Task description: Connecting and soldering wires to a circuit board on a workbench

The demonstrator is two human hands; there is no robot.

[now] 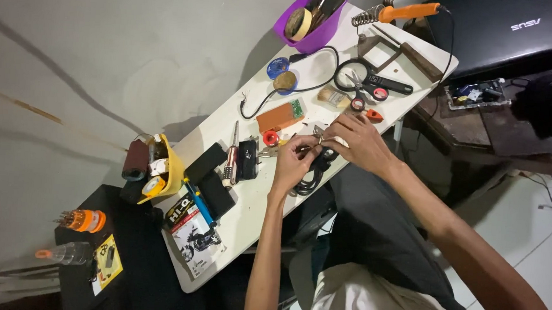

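Observation:
Both hands meet over the near edge of a narrow white table [218,260]. My left hand [293,164] pinches a small black part tied to a coiled black cable [309,179] that hangs over the edge. My right hand [358,142] closes on the same part from the other side, with a thin metal tip showing between the fingers. What exactly the part is stays hidden by the fingers. A small red ring-shaped spool [270,137] lies just left of my hands.
On the table: an orange circuit board [281,116], a screwdriver [232,159], black cases [209,176], a magnifying glass [364,77], a purple bowl [309,23] of tools, an orange soldering iron [399,13], a yellow cup [160,170]. A laptop [513,29] sits right.

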